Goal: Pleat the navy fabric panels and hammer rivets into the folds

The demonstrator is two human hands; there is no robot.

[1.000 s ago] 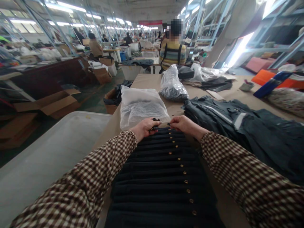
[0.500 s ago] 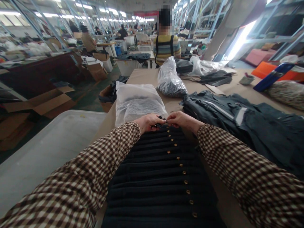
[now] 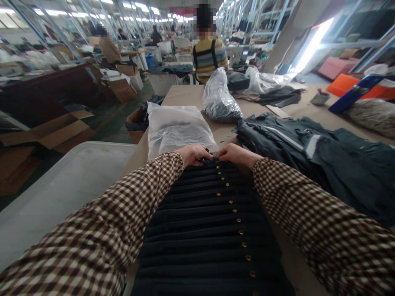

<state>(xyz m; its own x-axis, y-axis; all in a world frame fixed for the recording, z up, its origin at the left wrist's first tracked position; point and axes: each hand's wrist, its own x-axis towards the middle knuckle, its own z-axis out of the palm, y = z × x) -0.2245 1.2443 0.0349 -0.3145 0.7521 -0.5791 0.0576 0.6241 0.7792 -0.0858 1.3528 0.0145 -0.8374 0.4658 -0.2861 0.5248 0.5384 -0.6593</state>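
Both hands at the far end of the dark stack (image 3: 210, 218), centre frame. The stack is a row of overlapped black pieces with a line of brass snaps running down the middle toward the lower edge, lying on the bench (image 3: 185, 96).

Left hand (image 3: 194, 154): fingers curled shut on a small dark part at the top piece's edge; can't resolve what the part is. Right hand (image 3: 236, 154): closed, pinching the same top edge just right of the snap line. Fingertips of the two hands nearly meet.

Versus a second ago: the hands were slightly apart with a visible gap; that gap closed by half a second ago and stays closed. Both hands sit a bit higher in frame, and the whole scene has slid left and up, so that's head motion, not the stack moving. Same grip on both sides, stack unchanged.

Around it:
- clear plastic bag (image 3: 177, 129) flat on the bench, just beyond the left hand, touching the stack's far end
- bulging clear bag of dark small parts (image 3: 220, 102) farther back, centre
- pile of dark grey garments (image 3: 308, 152) right of the stack, near the right hand
- white plastic tub (image 3: 61, 193) lower left, beside the bench
- person in a striped top (image 3: 210, 57) at the far end of the bench, back turned
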